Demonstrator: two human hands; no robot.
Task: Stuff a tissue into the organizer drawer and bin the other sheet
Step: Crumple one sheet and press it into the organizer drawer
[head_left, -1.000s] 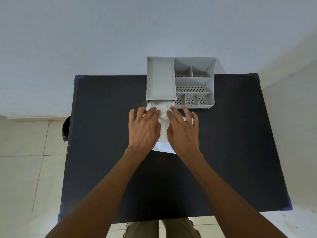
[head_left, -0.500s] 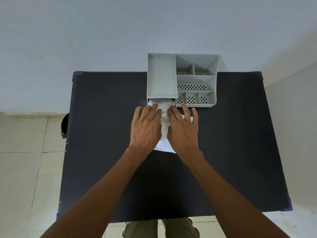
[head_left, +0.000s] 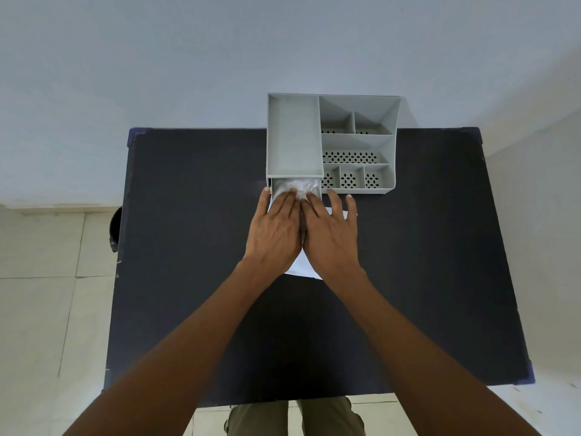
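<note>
A grey desk organizer [head_left: 356, 143] stands at the table's far edge, its small drawer [head_left: 319, 192] pulled out at the lower left. A crumpled white tissue [head_left: 295, 186] lies bunched inside the drawer. My left hand [head_left: 275, 229] and my right hand [head_left: 330, 234] lie side by side, fingertips pressing down on the tissue. A second, flat white sheet [head_left: 303, 269] lies on the table under both hands, with a corner showing by my right fingers.
The dark table [head_left: 195, 247] fills the middle of the view. A black bin [head_left: 113, 229] on the floor peeks out past the table's left edge. A pale wall rises behind the organizer, and tiled floor lies to the left.
Both hands slid forward toward the organizer and closed together. The tissue went from hanging out over the table to being bunched inside the drawer.
</note>
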